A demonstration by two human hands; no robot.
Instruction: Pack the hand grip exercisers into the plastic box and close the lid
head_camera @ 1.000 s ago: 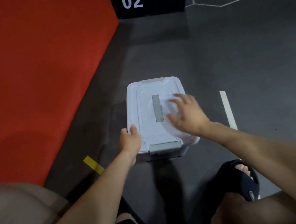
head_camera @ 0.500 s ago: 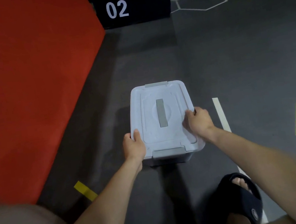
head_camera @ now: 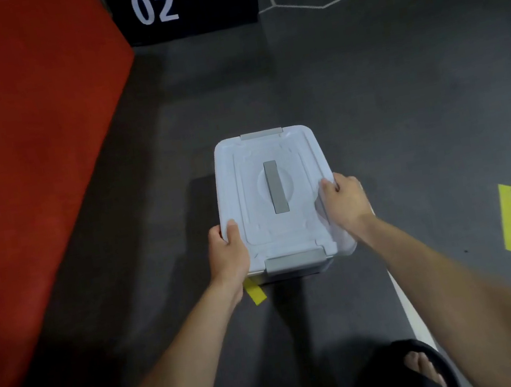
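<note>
Hands grip a white plastic box (head_camera: 277, 203) at center frame on dark floor, lid (head_camera: 263, 232) on. We judge even downward pressure would seat the lid. Left hand (head_camera: 227, 254) clasps its lower left edge; right hand (head_camera: 344, 201) curls over the right edge. Exercisers are unseen, presumably inside.

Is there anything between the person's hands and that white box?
Nothing visible. The left hand and right hand already grip opposite edges of the plastic box, whose lid is on.
</note>
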